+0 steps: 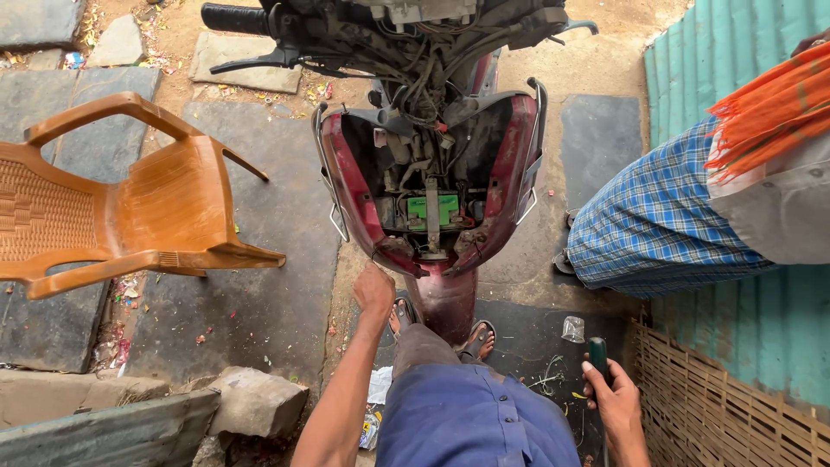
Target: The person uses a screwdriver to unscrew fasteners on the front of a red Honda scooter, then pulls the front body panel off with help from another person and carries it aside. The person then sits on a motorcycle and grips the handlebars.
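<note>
Maroon scooter (432, 173): upper centre of the frame, front panel off, wiring and a green battery (434, 209) exposed.
Left hand (373, 290): centre of the frame, fingers curled against the lower edge of the scooter's maroon leg shield; whether they grip it cannot be told.
Right hand (616, 398): lower right, fingers wrapped shut around the dark green handle of a screwdriver (596, 356), held upright.
Plastic chair (121, 207): orange-brown, left of the frame, on stone paving.
Bystander: right edge, blue checked cloth (648, 225), orange scarf (769, 108).
Woven fence (726, 406): lower right corner.
</note>
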